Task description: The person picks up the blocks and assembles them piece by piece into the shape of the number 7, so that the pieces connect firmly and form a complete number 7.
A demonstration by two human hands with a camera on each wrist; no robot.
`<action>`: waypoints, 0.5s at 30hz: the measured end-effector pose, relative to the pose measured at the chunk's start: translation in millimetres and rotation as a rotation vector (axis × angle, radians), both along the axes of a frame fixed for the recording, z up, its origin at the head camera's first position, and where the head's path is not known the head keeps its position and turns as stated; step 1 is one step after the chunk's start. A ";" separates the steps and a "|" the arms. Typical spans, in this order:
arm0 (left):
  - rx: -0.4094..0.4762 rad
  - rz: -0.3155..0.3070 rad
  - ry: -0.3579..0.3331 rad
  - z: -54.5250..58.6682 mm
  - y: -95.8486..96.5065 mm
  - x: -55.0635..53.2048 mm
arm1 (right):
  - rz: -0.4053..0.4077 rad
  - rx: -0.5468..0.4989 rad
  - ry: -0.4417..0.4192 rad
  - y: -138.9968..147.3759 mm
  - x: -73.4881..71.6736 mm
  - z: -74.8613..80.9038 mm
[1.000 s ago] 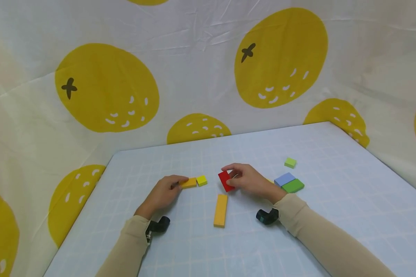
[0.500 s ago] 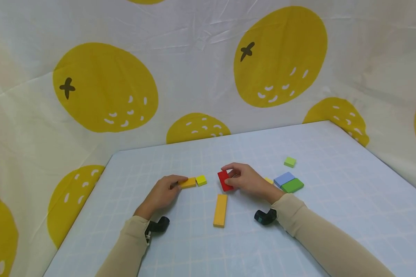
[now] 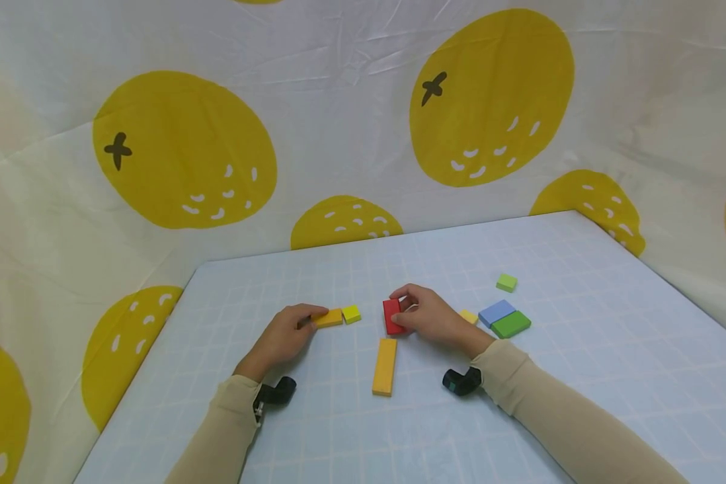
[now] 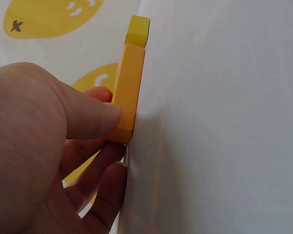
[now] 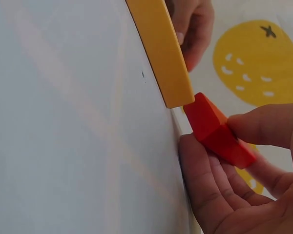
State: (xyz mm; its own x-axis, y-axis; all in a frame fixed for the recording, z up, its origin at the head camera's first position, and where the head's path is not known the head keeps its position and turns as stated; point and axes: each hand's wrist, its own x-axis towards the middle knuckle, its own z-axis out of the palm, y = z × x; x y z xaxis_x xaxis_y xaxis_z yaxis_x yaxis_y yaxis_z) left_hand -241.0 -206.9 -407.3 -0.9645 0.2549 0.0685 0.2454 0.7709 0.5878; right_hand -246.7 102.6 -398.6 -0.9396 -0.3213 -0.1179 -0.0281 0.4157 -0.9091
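Observation:
My left hand (image 3: 287, 334) pinches an orange block (image 4: 128, 87) between thumb and fingers, low on the table. A small yellow block (image 3: 351, 313) sits end-on against the far end of that orange block. In my right hand (image 3: 433, 316) is a red rectangular block (image 5: 217, 129), pinched between thumb and fingertips; it stands tilted in the right wrist view. Just in front of the red block lies a second, longer orange block (image 3: 384, 367), pointing toward me. In the right wrist view, the near corner of this orange block (image 5: 163, 53) overlaps the red one.
To the right, a blue block (image 3: 497, 313) and a green block (image 3: 511, 324) lie side by side. A pale yellow block (image 3: 468, 316) shows partly behind the right hand. Farther back is a light green block (image 3: 507, 282). Patterned cloth (image 3: 345, 154) hangs behind the table.
The red block has turned slightly in my right hand, now pointing more nearly straight at the long orange block. My left hand and its orange block have stayed in place.

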 end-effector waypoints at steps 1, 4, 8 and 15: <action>0.001 0.000 0.000 0.1 0.1 0.0 | -0.003 0.005 0.002 0.0 0.3 0.2; 0.001 -0.005 0.004 0.3 0.3 -0.3 | -0.013 0.016 0.001 -1.1 0.9 1.0; 0.003 -0.007 0.001 0.4 0.7 -1.0 | -0.019 0.029 -0.001 -2.7 1.0 0.8; -0.001 0.003 -0.001 0.5 1.9 0.4 | -0.045 0.057 -0.007 -4.5 1.0 -0.1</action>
State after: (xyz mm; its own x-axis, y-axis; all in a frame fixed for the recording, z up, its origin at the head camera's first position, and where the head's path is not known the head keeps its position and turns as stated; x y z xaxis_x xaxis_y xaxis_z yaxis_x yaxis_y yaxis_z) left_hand -240.6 -204.9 -406.8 -0.9653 0.2522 0.0678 0.2429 0.7719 0.5875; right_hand -245.7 98.1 -398.7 -0.9520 -0.2715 -0.1415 -0.0020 0.4678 -0.8839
